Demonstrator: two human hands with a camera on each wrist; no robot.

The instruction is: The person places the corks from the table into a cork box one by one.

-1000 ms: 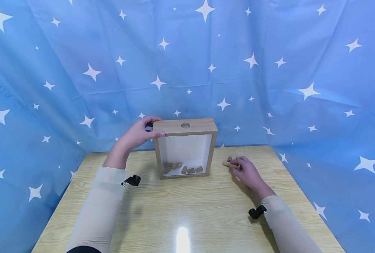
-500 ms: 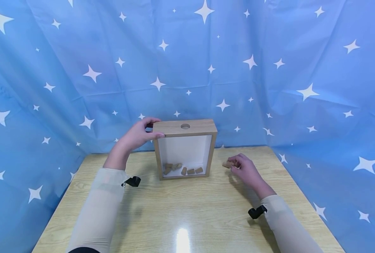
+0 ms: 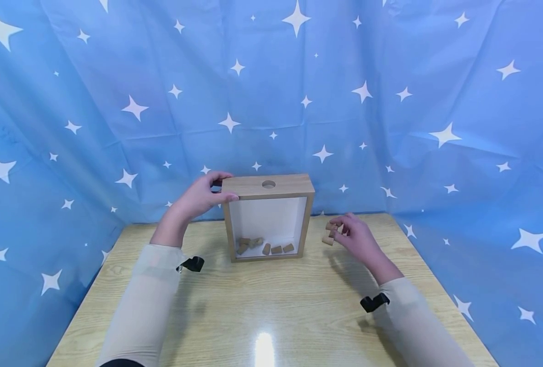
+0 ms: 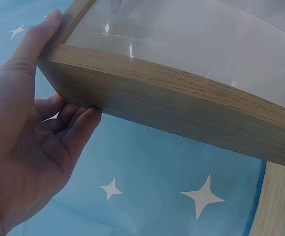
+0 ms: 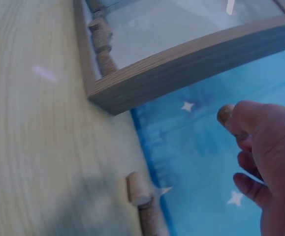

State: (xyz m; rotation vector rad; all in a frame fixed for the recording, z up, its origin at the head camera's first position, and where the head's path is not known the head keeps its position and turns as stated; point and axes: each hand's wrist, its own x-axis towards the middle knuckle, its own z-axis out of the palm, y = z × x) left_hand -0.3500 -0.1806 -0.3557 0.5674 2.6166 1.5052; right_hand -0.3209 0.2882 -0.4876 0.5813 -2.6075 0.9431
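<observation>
A shallow wooden box frame (image 3: 308,224) stands upright on the table, with a round hole (image 3: 269,184) in its top. Several corks (image 3: 276,249) lie along its bottom behind the clear front. My left hand (image 3: 202,193) grips the top left corner, thumb at the front and fingers behind, as the left wrist view also shows. Right of the frame, my right hand (image 3: 356,237) pinches a cork (image 5: 225,114) between thumb and fingers, raised off the table. Below that hand, loose corks (image 5: 139,188) lie on the table, partly hidden by the hand in the head view.
The wooden table (image 3: 235,306) has a light glare near its front. A blue cloth (image 3: 271,92) with white stars hangs right behind the table and at both sides. Black wrist cameras (image 3: 374,303) sit on the sleeves.
My right hand has picked a cork from the loose ones and lifted it slightly. Its fingers have risen away from the corks on the table. The left hand and frame stay put.
</observation>
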